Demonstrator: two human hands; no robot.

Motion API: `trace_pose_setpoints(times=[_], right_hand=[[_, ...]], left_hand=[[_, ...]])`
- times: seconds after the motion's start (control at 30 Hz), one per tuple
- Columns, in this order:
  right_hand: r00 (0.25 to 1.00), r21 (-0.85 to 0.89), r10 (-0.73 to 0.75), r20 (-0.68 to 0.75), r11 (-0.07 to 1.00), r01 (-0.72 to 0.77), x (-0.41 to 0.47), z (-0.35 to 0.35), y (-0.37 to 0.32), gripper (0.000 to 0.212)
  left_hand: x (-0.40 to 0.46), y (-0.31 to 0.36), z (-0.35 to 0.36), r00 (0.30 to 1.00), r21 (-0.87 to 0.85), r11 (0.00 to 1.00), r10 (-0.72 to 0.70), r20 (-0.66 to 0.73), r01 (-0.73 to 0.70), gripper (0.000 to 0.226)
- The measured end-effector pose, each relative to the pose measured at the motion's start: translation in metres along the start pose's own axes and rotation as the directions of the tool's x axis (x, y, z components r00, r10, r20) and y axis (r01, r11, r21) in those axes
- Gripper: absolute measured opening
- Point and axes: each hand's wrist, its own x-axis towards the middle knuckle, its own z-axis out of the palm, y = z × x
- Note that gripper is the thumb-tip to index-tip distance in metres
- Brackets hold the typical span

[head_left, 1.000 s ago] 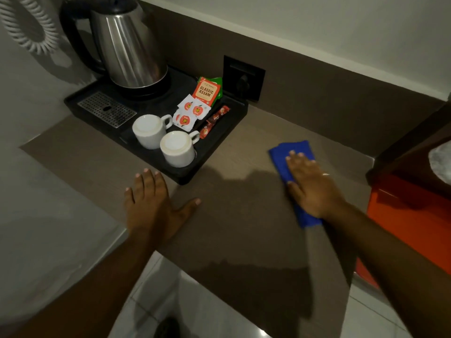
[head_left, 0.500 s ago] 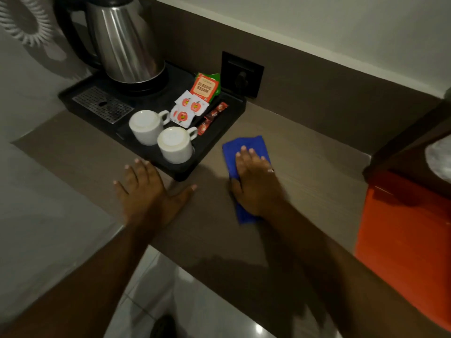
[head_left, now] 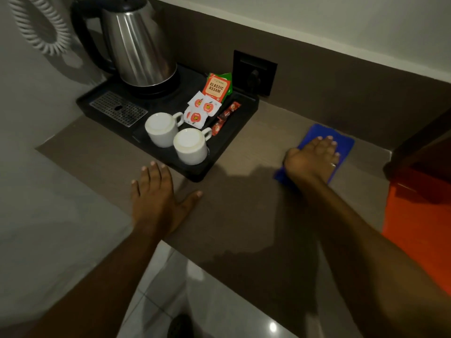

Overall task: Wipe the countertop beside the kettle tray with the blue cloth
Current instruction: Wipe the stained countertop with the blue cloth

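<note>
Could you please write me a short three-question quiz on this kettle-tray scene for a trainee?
1. True or false: the right hand lies flat on the cloth.
2. Multiple choice: where does the left hand rest? A) on the kettle B) on the countertop, just in front of the tray C) on a cup
3. Fill in: the cloth lies to the ____ of the tray, as the person sees it.

Key: 1 true; 2 B; 3 right.
</note>
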Motion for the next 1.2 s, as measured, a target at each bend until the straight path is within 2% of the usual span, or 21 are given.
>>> trace_pose_setpoints(times=[0.03,0.1,0.2,0.27,0.3,0.33,0.37,0.43,0.5,0.57,0.63,0.7,0.77,0.83,0.9,0.97,1.0,1.03,1.1,1.2], right_hand=[[0.998,-0.005,-0.061,0.005,0.998,0.061,-0.013,0.005,-0.016,0.074],[0.955,-0.012,-0.295,-0.033,0.955,0.295,-0.050,0.020,-0.039,0.076],[0.768,0.002,-0.640,-0.005,0.768,0.640,-0.098,0.032,-0.025,0.075],[0.632,-0.055,-0.772,0.074,0.629,0.775,-0.098,0.028,0.013,0.074],[0.601,-0.076,-0.794,0.088,0.596,0.799,-0.090,0.023,0.036,0.073],[0.619,-0.076,-0.781,0.084,0.614,0.786,-0.080,0.016,0.058,0.072],[0.674,-0.060,-0.736,0.067,0.672,0.739,-0.069,0.008,0.079,0.072],[0.819,-0.039,-0.573,0.028,0.818,0.574,-0.055,-0.004,0.104,0.070],[0.931,-0.036,-0.363,-0.031,0.932,0.362,-0.055,-0.004,0.105,0.068],[0.989,-0.012,-0.117,-0.087,0.993,0.116,-0.073,0.001,0.085,0.067],[0.996,0.032,0.052,-0.072,0.998,-0.050,-0.101,0.008,0.052,0.067],[0.999,0.089,0.003,-0.051,0.996,0.001,-0.134,0.018,0.018,0.067],[0.974,0.161,-0.209,-0.086,0.962,0.220,-0.162,0.029,-0.009,0.068],[0.874,0.121,-0.484,-0.040,0.866,0.486,-0.183,0.037,-0.018,0.070],[0.715,0.029,-0.698,0.041,0.716,0.697,-0.188,0.040,0.001,0.070],[0.605,-0.016,-0.791,0.088,0.607,0.795,-0.180,0.036,0.033,0.070],[0.592,-0.027,-0.800,0.095,0.592,0.805,-0.174,0.033,0.049,0.069],[0.613,-0.035,-0.785,0.085,0.613,0.789,-0.167,0.029,0.064,0.069],[0.724,0.008,-0.689,0.011,0.724,0.689,-0.154,0.019,0.093,0.068],[0.902,0.053,-0.429,-0.046,0.901,0.431,-0.149,0.014,0.120,0.068]], left_hand=[[0.000,0.000,0.000,1.000,0.007,1.000,-0.001,0.000,0.001,0.121],[0.000,0.000,0.000,1.000,0.020,1.000,-0.012,0.012,0.012,0.120],[-0.001,0.003,-0.002,1.000,0.024,1.000,-0.017,0.019,0.016,0.120],[-0.001,0.002,-0.004,0.999,0.022,1.000,-0.019,0.030,0.019,0.120],[-0.001,0.002,-0.005,0.999,0.025,1.000,-0.016,0.037,0.015,0.120],[-0.001,0.002,-0.005,0.999,0.027,1.000,-0.010,0.042,0.008,0.121],[-0.001,0.001,-0.006,0.999,0.022,1.000,-0.005,0.045,0.004,0.121],[-0.002,0.000,-0.007,1.000,0.005,1.000,0.005,0.023,-0.005,0.123],[-0.002,0.000,-0.007,1.000,0.014,1.000,0.022,-0.017,-0.022,0.122],[-0.003,0.001,-0.007,0.998,0.025,0.999,0.032,-0.044,-0.031,0.119],[-0.003,0.001,-0.008,0.998,0.042,0.999,0.031,-0.051,-0.029,0.117],[-0.001,0.000,-0.006,0.999,0.037,0.999,0.032,-0.030,-0.031,0.115],[0.002,-0.001,-0.001,0.999,0.023,0.999,0.039,-0.015,-0.038,0.113],[0.004,-0.003,0.000,0.999,0.016,1.000,0.026,0.020,-0.027,0.113],[0.003,-0.003,0.000,0.999,0.007,1.000,0.009,0.048,-0.009,0.116],[0.003,-0.002,0.000,0.999,-0.009,1.000,0.004,0.049,-0.003,0.119],[0.002,-0.002,0.000,0.999,-0.012,1.000,0.011,0.040,-0.010,0.119],[0.001,-0.004,0.000,0.999,-0.013,1.000,0.024,0.027,-0.024,0.118],[0.001,-0.006,0.001,0.999,-0.018,0.999,0.046,0.010,-0.046,0.117],[0.002,-0.007,0.003,0.999,-0.006,0.999,0.034,0.023,-0.034,0.118]])
